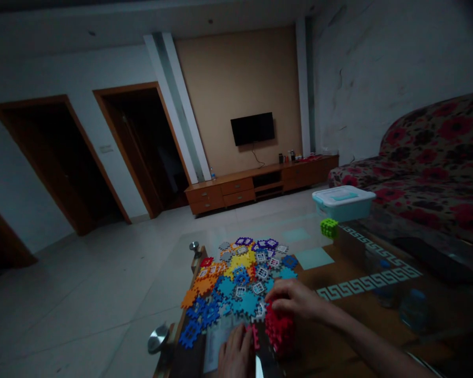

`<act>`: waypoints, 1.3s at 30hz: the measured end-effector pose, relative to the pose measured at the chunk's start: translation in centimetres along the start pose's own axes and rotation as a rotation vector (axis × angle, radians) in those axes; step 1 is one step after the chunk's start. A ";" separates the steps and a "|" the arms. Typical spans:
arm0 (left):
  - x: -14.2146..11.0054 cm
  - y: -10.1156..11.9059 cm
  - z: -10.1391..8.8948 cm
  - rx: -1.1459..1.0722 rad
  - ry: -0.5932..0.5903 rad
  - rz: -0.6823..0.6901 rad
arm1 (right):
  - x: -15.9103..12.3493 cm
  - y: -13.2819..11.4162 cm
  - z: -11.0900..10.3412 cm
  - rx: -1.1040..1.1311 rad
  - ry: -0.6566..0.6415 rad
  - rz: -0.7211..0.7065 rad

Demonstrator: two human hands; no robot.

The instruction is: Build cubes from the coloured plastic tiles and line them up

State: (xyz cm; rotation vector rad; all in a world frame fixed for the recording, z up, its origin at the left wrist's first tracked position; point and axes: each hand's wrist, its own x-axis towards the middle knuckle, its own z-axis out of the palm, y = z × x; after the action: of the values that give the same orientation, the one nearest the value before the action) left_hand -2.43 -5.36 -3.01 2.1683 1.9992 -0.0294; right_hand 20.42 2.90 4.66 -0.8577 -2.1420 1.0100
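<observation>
Right grip (294, 300) clasps red pieces (279, 332); left grip (235, 350), cut off below, holds unclearly.

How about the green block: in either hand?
No, the green block sits near the lidded box, apart from the left hand and right hand.

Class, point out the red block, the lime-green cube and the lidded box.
Red block (280, 332): head view, its side.
Lime-green cube (329, 229): head view, its middle.
Lidded box (347, 211): head view, its front wall.
</observation>
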 end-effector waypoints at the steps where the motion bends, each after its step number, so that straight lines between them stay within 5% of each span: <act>1: 0.2 0.0 -0.6 -0.013 -0.019 0.006 | 0.0 -0.1 0.0 -0.020 -0.012 -0.021; 6: 1.1 0.5 -2.7 -0.009 -0.057 0.027 | 0.4 0.0 0.0 -0.117 -0.024 -0.042; 10: 1.3 -0.5 -2.0 0.005 0.033 0.060 | 0.5 0.8 0.9 -0.165 0.012 -0.039; 15: 1.5 -1.8 -0.7 -0.123 0.424 0.179 | 0.6 1.9 0.7 -0.144 0.140 -0.043; 19: 1.4 1.8 -2.7 -0.285 0.728 0.304 | 1.2 3.0 -0.6 -0.080 0.306 0.027; 22: 1.3 5.4 -4.9 -0.300 0.688 0.417 | 1.7 4.0 -1.3 -0.064 0.354 0.071; 26: 1.2 6.9 -6.8 -0.235 0.391 0.396 | 2.5 5.1 -1.5 -0.118 0.358 0.098; 29: 2.0 5.0 -7.3 -0.210 0.281 0.367 | 3.7 5.8 -1.3 -0.182 0.340 0.119; 32: 4.5 1.3 -8.0 -0.216 0.431 0.231 | 5.3 6.7 -0.5 -0.256 0.315 0.153; 35: 8.4 -3.1 -9.5 -0.144 0.486 0.035 | 6.9 7.5 1.1 -0.326 0.233 0.126; 39: 14.4 -8.1 -11.4 -0.002 0.402 -0.230 | 8.4 7.7 2.8 -0.379 0.103 0.010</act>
State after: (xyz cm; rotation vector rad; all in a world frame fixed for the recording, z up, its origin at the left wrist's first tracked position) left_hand -10.43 11.17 5.03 2.0571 2.4503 0.4062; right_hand 15.47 11.97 -1.02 -1.0705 -2.2763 0.5547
